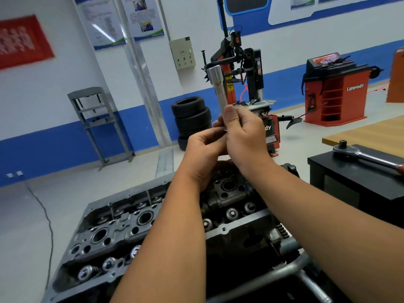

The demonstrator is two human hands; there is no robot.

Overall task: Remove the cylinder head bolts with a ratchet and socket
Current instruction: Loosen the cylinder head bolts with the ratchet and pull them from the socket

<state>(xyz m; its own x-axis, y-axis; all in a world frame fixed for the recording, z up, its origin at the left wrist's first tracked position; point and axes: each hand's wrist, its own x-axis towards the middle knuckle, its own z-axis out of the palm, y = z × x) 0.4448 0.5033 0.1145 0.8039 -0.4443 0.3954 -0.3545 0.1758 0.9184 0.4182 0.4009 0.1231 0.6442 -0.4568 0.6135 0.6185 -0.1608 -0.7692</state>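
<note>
Both hands are raised above the cylinder head (122, 228), which lies on its stand below my forearms with valve springs and bolt holes showing. My right hand (242, 130) grips a long silver socket extension (218, 88) that points up, its wider end on top. My left hand (203, 147) pinches the lower end of the same piece, which is hidden between my fingers. The ratchet (363, 155) lies apart on the black cabinet (341, 184) at the right, its head toward me.
A tyre changer (244, 68) and a stack of tyres (192, 119) stand behind my hands. A red wheel balancer (334, 88) is at the back right, a wooden tabletop (371, 130) beyond the cabinet. A grey metal rack (96, 121) stands by the wall at the left.
</note>
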